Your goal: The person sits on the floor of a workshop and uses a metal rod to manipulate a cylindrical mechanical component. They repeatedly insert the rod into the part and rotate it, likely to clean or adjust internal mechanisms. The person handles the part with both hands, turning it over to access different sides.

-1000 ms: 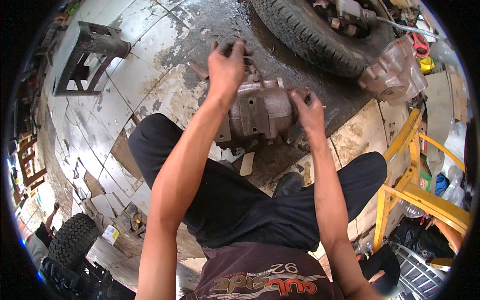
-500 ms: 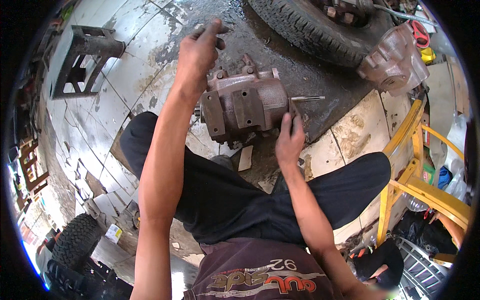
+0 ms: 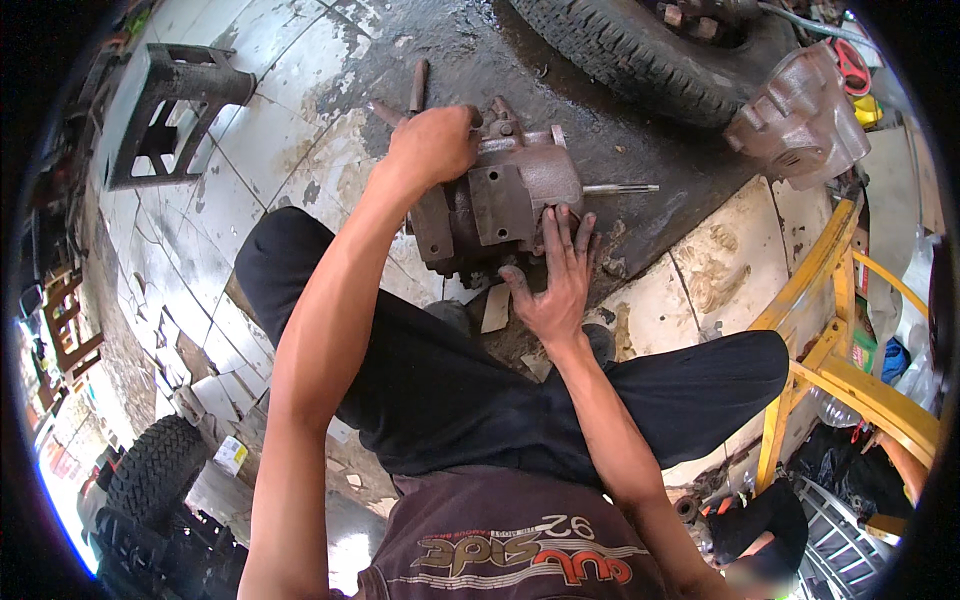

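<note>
The left hand (image 3: 432, 145) has come down from the far floor and is now closing around the top of the rusty brown metal gearbox block (image 3: 497, 205). The block is sitting on the wet dark floor (image 3: 600, 120) before the knees. The right hand (image 3: 556, 277) is pressing flat and open against its near side.

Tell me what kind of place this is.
Most likely a vehicle repair workshop: a large tyre lies on the oil-stained tiled floor, and both hands work on a greasy metal gear housing.
</note>
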`<state>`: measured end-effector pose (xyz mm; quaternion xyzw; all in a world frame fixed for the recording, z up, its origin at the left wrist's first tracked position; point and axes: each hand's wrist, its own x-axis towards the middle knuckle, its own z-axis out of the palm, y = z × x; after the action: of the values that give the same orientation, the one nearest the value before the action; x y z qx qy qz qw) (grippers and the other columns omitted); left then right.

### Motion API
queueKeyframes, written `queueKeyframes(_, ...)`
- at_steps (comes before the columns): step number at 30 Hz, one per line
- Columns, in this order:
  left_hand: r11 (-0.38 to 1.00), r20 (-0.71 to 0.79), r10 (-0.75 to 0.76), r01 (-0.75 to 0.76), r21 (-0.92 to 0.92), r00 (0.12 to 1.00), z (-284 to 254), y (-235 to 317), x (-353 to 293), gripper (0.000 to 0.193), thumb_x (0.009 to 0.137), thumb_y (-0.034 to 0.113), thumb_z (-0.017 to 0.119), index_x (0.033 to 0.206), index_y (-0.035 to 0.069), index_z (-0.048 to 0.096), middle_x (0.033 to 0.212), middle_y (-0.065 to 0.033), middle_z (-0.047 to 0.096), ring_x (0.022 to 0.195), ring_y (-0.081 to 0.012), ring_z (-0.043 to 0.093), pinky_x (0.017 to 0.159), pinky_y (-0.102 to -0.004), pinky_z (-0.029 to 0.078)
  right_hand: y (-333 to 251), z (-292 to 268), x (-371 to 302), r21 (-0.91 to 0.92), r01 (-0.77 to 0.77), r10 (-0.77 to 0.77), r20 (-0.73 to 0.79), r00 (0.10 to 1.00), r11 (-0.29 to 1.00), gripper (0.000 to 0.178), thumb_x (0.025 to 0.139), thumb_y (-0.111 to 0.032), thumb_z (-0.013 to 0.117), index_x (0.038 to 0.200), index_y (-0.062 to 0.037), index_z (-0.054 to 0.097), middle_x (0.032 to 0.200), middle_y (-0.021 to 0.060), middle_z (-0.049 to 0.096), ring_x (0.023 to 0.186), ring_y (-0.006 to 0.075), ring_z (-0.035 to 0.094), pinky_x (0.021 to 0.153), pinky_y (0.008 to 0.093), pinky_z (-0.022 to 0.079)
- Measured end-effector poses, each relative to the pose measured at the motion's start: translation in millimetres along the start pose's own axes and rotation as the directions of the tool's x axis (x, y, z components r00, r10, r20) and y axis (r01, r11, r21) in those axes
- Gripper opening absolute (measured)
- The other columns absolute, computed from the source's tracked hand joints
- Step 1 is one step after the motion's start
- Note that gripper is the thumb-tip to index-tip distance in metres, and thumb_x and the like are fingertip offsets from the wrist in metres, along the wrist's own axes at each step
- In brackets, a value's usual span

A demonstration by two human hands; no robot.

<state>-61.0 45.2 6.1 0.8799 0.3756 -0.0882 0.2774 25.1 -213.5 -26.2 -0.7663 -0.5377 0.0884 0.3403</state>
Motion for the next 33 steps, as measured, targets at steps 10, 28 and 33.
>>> queueKeyframes(10,0.974,-0.026,0.125,-0.128,-0.188,0.992,-9.1,21.1,4.0,0.033,0.096,0.025,0.063,0.119,0.003,0.068,0.109,-0.0267,0.070,0.105,-0.0467,0.064,0.090,-0.0514,0.052,-8.8,-2.5,1.7,-0.070,-0.052,0.057,0.072,0.996,0.996,0.085,0.090,-0.057,0.067,0.153,-0.0048,0.044,0.160,0.0166,0.040,0.151,0.0472,0.025,0.119,0.0679,0.015)
queueKeyframes(28,0.964,-0.010,0.250,-0.250,-0.085,0.968,28.2,42.1,13.1,0.069,0.102,0.059,0.044,0.132,0.000,0.062,0.122,-0.0303,0.065,0.118,-0.0467,0.059,0.106,-0.0510,0.042,-68.0,21.4,27.1,-0.066,-0.457,0.438,-0.191,0.879,0.887,0.086,0.092,-0.048,0.068,0.155,0.0025,0.035,0.159,0.0285,0.035,0.147,0.0537,0.027,0.119,0.0615,0.023)
queueKeyframes(33,0.967,0.100,0.251,-0.243,-0.081,0.963,29.2,57.1,16.0,0.055,0.107,0.047,0.034,0.136,0.009,0.061,0.124,-0.0260,0.066,0.120,-0.0508,0.056,0.109,-0.0546,0.039,-50.0,14.5,46.6,-0.068,-0.500,0.473,-0.235,0.849,0.863,0.086,0.090,-0.045,0.072,0.153,0.0034,0.038,0.158,0.0279,0.036,0.145,0.0538,0.030,0.119,0.0608,0.026)
